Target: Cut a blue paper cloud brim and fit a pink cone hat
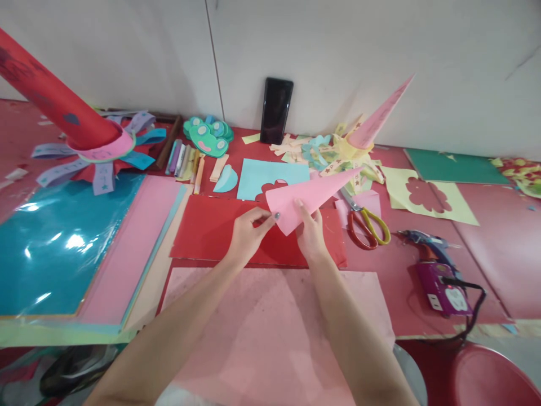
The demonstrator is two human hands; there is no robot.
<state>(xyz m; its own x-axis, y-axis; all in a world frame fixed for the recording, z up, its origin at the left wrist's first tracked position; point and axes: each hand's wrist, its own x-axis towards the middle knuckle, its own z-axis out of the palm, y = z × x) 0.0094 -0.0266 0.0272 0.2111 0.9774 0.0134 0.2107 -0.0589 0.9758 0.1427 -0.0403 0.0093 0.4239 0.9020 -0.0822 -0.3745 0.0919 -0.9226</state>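
A pink paper cone (302, 200) is held above a red sheet (211, 231), its tip pointing to the upper right. My left hand (249, 234) pinches the cone's wide rim at its left edge. My right hand (311, 231) grips the lower side of the cone, thumb on top and fingers underneath. Scissors (366, 223) with one red and one yellow handle lie to the right of my right hand. Behind the cone is a light blue sheet (270, 172) with a cut-out shape.
A glue gun (431, 239) rests by a purple power box (446, 290) with a black cable. A phone (276, 110) leans on the wall. A finished pink cone (380, 115) stands among paper strips. At left are a red paper tube (63, 101), markers (180, 158) and stacked sheets (131, 248).
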